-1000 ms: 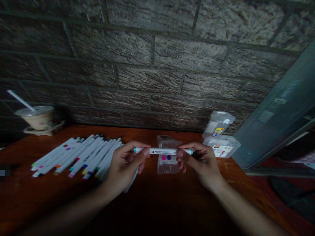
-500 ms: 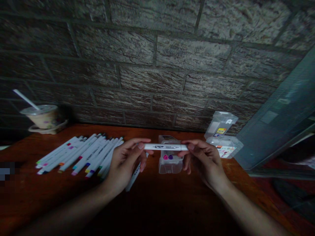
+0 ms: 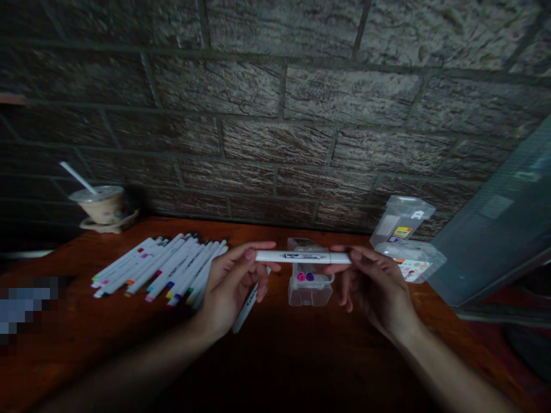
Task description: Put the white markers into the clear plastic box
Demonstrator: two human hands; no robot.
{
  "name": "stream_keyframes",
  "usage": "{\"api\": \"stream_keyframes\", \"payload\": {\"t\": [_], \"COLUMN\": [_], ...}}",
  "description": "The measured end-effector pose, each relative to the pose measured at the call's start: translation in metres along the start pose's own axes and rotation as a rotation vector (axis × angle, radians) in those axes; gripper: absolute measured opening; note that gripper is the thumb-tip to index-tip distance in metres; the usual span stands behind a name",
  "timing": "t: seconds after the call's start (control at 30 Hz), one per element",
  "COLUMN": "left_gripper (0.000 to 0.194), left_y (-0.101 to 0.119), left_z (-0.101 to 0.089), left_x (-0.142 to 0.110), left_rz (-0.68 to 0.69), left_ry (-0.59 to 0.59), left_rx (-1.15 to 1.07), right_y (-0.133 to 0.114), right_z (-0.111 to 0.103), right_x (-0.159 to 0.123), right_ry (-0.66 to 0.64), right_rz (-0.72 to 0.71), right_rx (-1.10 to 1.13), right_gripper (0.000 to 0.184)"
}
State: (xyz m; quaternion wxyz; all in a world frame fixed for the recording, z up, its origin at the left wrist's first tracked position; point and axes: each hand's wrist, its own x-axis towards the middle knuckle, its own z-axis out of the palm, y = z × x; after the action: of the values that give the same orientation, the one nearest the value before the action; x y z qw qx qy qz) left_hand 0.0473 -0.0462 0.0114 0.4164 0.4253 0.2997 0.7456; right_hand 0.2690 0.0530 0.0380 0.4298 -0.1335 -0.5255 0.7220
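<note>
A white marker point(image 3: 301, 257) with a dark printed label lies level between my two hands, above the table. My left hand point(image 3: 232, 281) pinches its left end between thumb and fingers. At the other end, the thumb and fingers of my right hand point(image 3: 379, 281) are closed on it. Behind the marker stands a small clear plastic case point(image 3: 310, 293) with a pink-ended and a purple-ended marker in it. Another white marker point(image 3: 246, 310) lies on the table, partly covered by my left hand. Several white markers point(image 3: 159, 267) with coloured ends lie side by side to the left.
A drink cup point(image 3: 101, 206) with a straw sits in a holder at the back left. On the right, a clear plastic box point(image 3: 398, 221) stands behind another clear piece point(image 3: 424, 267) bearing a label. A brick wall point(image 3: 275, 115) borders the wooden table point(image 3: 301, 355).
The whole view has shifted, so everything appears farther right. Both hands still hold the marker, and my right hand sits slightly farther from my left along it.
</note>
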Motion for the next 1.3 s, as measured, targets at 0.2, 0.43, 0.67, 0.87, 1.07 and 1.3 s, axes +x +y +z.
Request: {"api": "stream_keyframes", "payload": {"t": [0.2, 0.43, 0.67, 0.87, 1.07, 1.3], "left_gripper": [0.029, 0.03, 0.027, 0.024, 0.018, 0.015], "left_y": [0.001, 0.005, -0.001, 0.0, 0.002, 0.0], "left_z": [0.001, 0.003, 0.005, 0.009, 0.011, 0.009], "left_x": [0.0, -0.002, -0.003, -0.003, -0.004, -0.006], "left_rz": [-0.011, -0.002, 0.045, 0.059, 0.032, 0.047], "left_ry": [-0.007, -0.003, 0.069, 0.09, 0.086, 0.091], "left_rx": [-0.04, -0.024, 0.194, 0.35, 0.462, 0.526], "right_y": [0.0, -0.001, 0.007, 0.011, 0.013, 0.014], "right_z": [0.0, 0.002, 0.001, -0.001, 0.001, 0.005], "right_x": [0.001, 0.001, 0.001, 0.002, 0.0, -0.005], "right_ry": [-0.002, -0.026, -0.013, 0.032, 0.103, 0.129], "right_rz": [0.025, 0.038, -0.107, -0.166, -0.197, -0.212], "right_rx": [0.045, 0.055, -0.149, -0.269, -0.38, -0.425], "right_gripper": [0.021, 0.022, 0.019, 0.015, 0.018, 0.019]}}
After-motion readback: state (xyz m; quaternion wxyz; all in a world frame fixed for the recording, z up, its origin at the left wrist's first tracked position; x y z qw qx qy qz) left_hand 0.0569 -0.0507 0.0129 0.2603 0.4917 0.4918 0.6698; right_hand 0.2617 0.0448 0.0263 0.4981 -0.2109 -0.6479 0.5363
